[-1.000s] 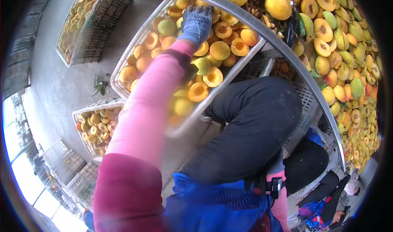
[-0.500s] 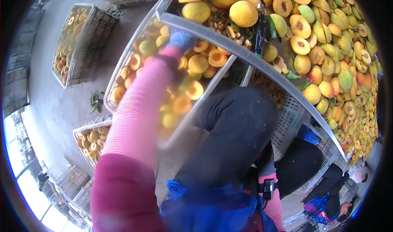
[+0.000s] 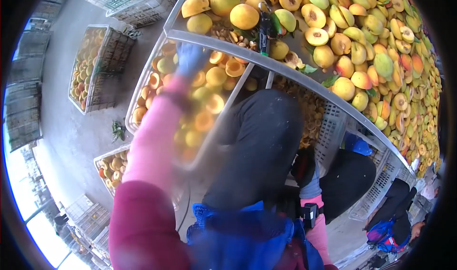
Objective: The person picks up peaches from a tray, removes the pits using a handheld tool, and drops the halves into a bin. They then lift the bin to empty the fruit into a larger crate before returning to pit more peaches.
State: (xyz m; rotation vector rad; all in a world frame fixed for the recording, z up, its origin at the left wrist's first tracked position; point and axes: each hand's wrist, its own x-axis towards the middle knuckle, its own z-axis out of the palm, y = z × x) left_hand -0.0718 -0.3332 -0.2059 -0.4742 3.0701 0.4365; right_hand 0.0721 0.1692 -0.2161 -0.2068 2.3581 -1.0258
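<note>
My left hand (image 3: 190, 58), in a blue glove and blurred, is over the far end of a white crate (image 3: 134, 91) full of peach halves (image 3: 203, 120). Its fingers are smeared and partly hidden, so I cannot make out whether it holds anything. My right hand (image 3: 303, 166), in a dark glove with a grey cuff, is low beside my knee; its fingers do not show. A black-handled tool (image 3: 264, 34) lies on the metal-edged table (image 3: 304, 77) among halved and whole peaches (image 3: 323, 56).
Peach pits (image 3: 312, 120) fill a container under the table, near a perforated white crate (image 3: 332, 127). Stacked crates of peaches (image 3: 85, 70) stand on the floor at left, and another crate (image 3: 112, 167) is lower. A co-worker (image 3: 392, 222) sits at lower right.
The view has shifted, and the table's contents appear further left and lower. My left hand stays over the far end of the crate. My right hand shows more beside the knee.
</note>
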